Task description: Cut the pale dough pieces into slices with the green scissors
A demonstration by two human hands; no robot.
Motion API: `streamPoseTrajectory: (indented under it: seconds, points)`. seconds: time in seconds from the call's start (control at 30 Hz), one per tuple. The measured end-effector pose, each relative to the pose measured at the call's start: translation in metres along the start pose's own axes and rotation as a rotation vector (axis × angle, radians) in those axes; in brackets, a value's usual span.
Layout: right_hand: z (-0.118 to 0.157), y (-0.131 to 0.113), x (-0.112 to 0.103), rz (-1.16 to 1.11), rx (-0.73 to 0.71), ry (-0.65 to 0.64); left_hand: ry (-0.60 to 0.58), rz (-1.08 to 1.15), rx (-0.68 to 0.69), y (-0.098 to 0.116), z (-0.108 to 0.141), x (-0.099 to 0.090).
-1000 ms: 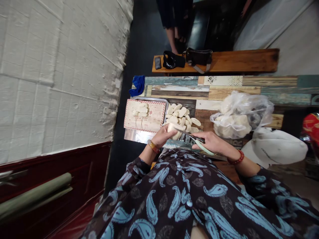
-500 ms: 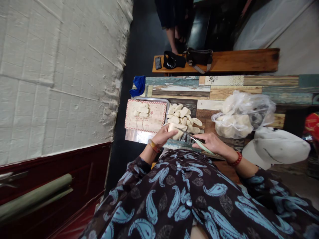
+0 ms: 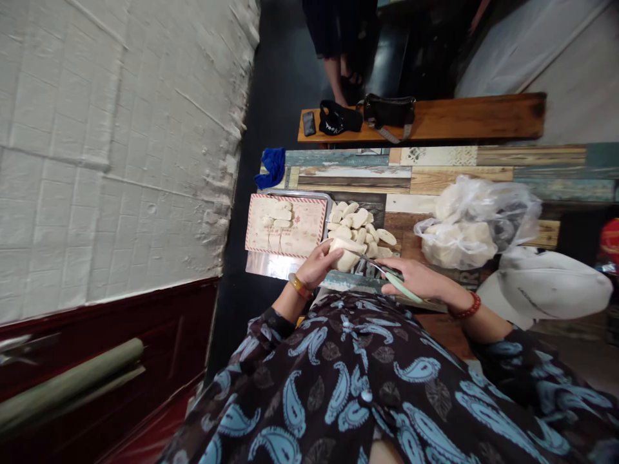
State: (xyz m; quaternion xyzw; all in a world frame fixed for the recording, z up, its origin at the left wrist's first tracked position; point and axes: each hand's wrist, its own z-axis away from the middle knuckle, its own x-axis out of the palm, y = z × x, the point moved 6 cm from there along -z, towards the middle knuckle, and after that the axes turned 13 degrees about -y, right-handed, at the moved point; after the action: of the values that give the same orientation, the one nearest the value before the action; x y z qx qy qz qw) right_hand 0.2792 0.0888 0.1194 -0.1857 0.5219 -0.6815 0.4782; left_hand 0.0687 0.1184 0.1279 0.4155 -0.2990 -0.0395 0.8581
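Note:
My left hand [image 3: 317,264] is wrapped round a pale steamed bun [image 3: 345,259] above the table's near edge. In my right hand [image 3: 420,278] is a pair of scissors [image 3: 399,283] with light green handles. Their blades point left and meet the right side of the bun; how deep they reach into it is hard to see. Just beyond the bun lies a heap of cut bun pieces [image 3: 358,219]. To the left, a metal tray [image 3: 329,205] carries a red-edged printed paper sheet [image 3: 309,222], with several bun pieces [image 3: 282,216] on it.
Clear plastic bags [image 3: 457,245] of pale buns stand on the patchwork table [image 3: 348,173] at right, beside a white cap [image 3: 551,287]. A blue cloth [image 3: 271,167] lies at the far left corner. Behind is a bench [image 3: 478,117] with bags and a phone; a person's legs [image 3: 333,77] stand beyond.
The whole view has shifted slightly. The scissors are still at the bun's right side, with their handles a little further apart from the left hand. The heap of pieces looks the same.

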Motion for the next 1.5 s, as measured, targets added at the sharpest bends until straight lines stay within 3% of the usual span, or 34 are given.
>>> streamPoseTrajectory:
  seconds: [0.23, 0.4, 0.73, 1.07, 1.33, 1.5]
  points:
    - [-0.003, -0.004, 0.000, -0.010, -0.031, -0.024, -0.034, -0.015, -0.027, -0.001, 0.004, -0.002]
    - [-0.010, -0.009, -0.001, 0.021, -0.011, -0.020, -0.094, -0.191, -0.065, -0.003, 0.004, 0.000]
    - [-0.026, -0.012, 0.004, 0.055, 0.019, -0.023, -0.082, -0.529, 0.002, 0.003, -0.003, -0.008]
    - [-0.024, 0.005, 0.006, -0.080, 0.044, 0.066, 0.051, -0.267, -0.059, -0.004, -0.005, -0.019]
    - [-0.036, 0.010, 0.006, -0.088, 0.034, -0.033, -0.015, -0.321, -0.103, -0.004, -0.011, -0.021]
    - [-0.041, 0.014, 0.010, -0.152, 0.045, -0.018, -0.025, -0.344, -0.119, -0.010, -0.018, -0.030]
